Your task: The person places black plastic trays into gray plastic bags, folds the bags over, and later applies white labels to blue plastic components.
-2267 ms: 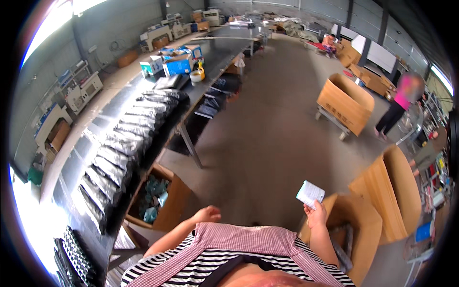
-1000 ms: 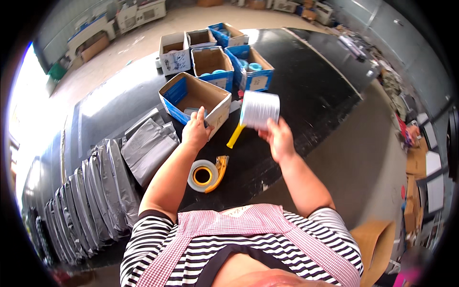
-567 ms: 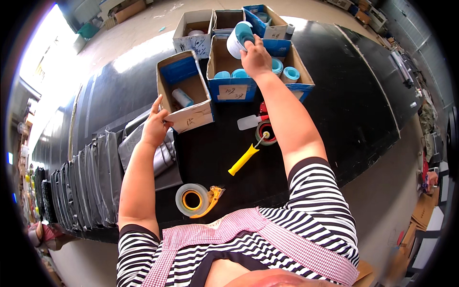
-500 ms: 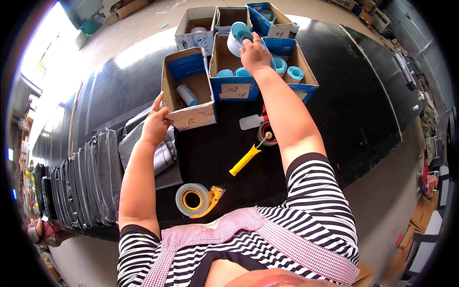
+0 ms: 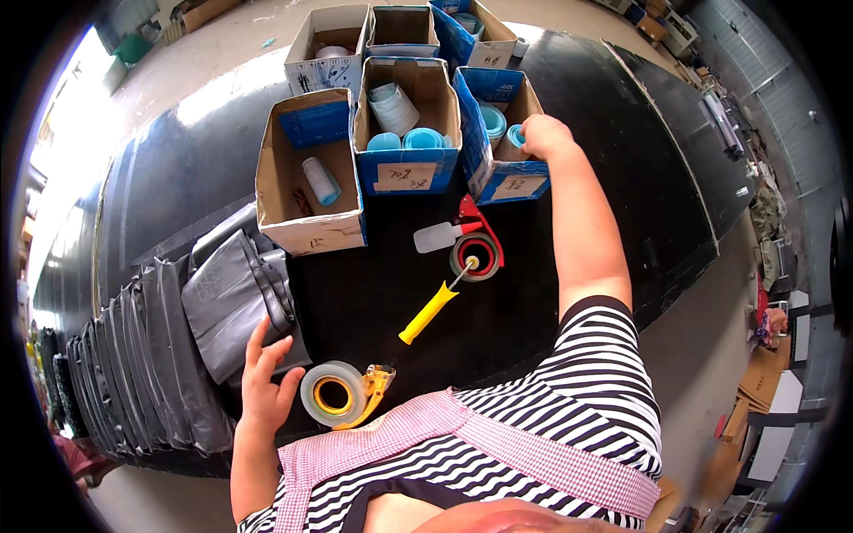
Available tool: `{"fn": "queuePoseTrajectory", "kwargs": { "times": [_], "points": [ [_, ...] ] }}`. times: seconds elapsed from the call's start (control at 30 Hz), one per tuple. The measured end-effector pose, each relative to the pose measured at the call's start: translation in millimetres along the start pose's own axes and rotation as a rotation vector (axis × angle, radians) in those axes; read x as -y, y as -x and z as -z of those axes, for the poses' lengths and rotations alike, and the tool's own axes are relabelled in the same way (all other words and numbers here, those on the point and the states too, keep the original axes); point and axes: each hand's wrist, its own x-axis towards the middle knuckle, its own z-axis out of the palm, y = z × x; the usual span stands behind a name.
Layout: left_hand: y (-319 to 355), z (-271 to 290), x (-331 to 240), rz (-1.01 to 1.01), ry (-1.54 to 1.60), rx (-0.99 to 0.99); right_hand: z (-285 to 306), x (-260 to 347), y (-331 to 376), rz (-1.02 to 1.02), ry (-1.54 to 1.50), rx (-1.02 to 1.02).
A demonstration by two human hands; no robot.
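My right hand (image 5: 545, 138) reaches into the blue box (image 5: 520, 185) at the right of the front row. Its fingers close on the rim of a light-blue and white roll (image 5: 513, 147), partly hidden by the hand. Another such roll (image 5: 491, 122) stands beside it. In the middle box (image 5: 407, 171), a white-sided roll (image 5: 394, 109) leans above two light-blue ones. My left hand (image 5: 269, 382) hovers empty with its fingers apart, between the folded grey plastic bags (image 5: 233, 306) and a yellow tape dispenser (image 5: 335, 395) with clear tape.
The left box (image 5: 311, 233) holds one small roll (image 5: 321, 181). More boxes (image 5: 324, 71) stand behind. A yellow-handled roller tool (image 5: 426, 313) lies against a red tape dispenser (image 5: 477, 253). Stacked grey bags (image 5: 147, 355) line the black table's (image 5: 613, 195) left side.
The roll from my right hand now rests in the middle box, and that hand has moved right to another roll. My left hand has let go of the left box and drawn back toward me.
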Motion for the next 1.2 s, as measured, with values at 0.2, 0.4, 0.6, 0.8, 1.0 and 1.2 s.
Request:
{"fn": "queuePoseTrajectory", "kwargs": {
  "times": [0.2,0.4,0.6,0.8,1.0,1.2],
  "points": [
    [24.3,-6.2,-23.8,0.021,-0.014,0.107,-24.7,6.6,-16.1,-0.107,-0.026,-0.022],
    [62.0,8.2,-36.0,0.045,0.016,0.029,2.4,-1.7,72.6,-0.020,-0.333,-0.636],
    [75.9,-3.9,-42.2,0.008,0.323,0.021,-70.2,70.4,216.1,0.516,-1.762,-0.621],
    [58.8,-15.0,-63.5,-0.045,0.914,0.007,-110.2,156.3,345.5,0.940,-1.769,-0.444],
    [114.7,0.3,-27.3,-0.008,1.114,0.238,-112.0,202.2,436.7,1.067,-1.212,-0.578],
    [180.6,60.6,12.8,-0.361,0.910,-0.013,-105.6,255.6,498.6,1.141,-1.152,-0.831]
  ]
}}
